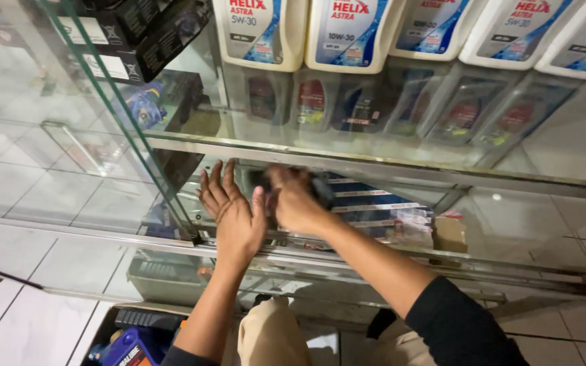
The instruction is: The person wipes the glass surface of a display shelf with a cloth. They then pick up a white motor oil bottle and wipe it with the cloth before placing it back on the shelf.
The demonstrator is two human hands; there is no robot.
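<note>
Glass shelves of a display cabinet fill the head view, set over a floor of pale tiles. White oil jugs are lined along the top shelf, with their reflections seen in the glass below. Black boxes are stacked at the upper left, behind a slanted glass pane.

On the lower shelf, striped blue packages are laid flat, with a small brown box beside them to the right.

The left hand is spread flat, fingers apart, against the shelf edge; nothing is held in it. The right hand is curled around a dark object just beside the left hand, above the packages. That object is blurred, so its kind cannot be told.

A blue bottle is seen at the bottom left, near the person's knee.
</note>
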